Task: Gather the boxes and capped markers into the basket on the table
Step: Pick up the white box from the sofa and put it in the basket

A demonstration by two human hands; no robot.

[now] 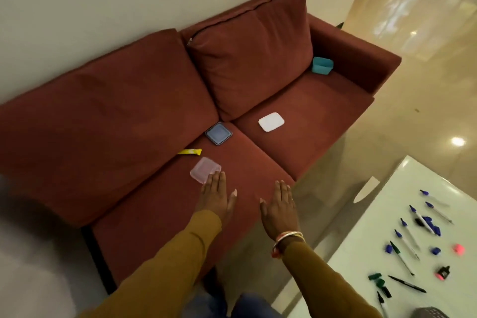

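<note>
On a dark red sofa (129, 111) against a pale wall, four small boxes lie scattered, which is why the person is leaning over it and not over the counter (402, 183) at the right. Nearest is a clear pink box (205, 170) on the front seat cushion. The left hand (216, 195) reaches toward it, palm down, and its fingers (216, 181) are straight and together, their tips at or just over the box's near edge; they hold nothing. The right hand (280, 208) hovers beside it over the same cushion, fingers (282, 188) also straight and empty, seemingly ready to help lift. Farther back, a dark blue box (218, 133) sits in the crease between the cushions, a white box (271, 121) lies flat on the right seat, and a teal box (322, 65) rests in the far corner by the armrest. A yellow packet (189, 151) lies near the pink box. On the white counter, markers (401, 257) lie spread out with loose caps (435, 250) among them, so they likely need capping first. The basket (428, 312) shows only as a dark rim at the bottom edge, well apart from the boxes.
</note>
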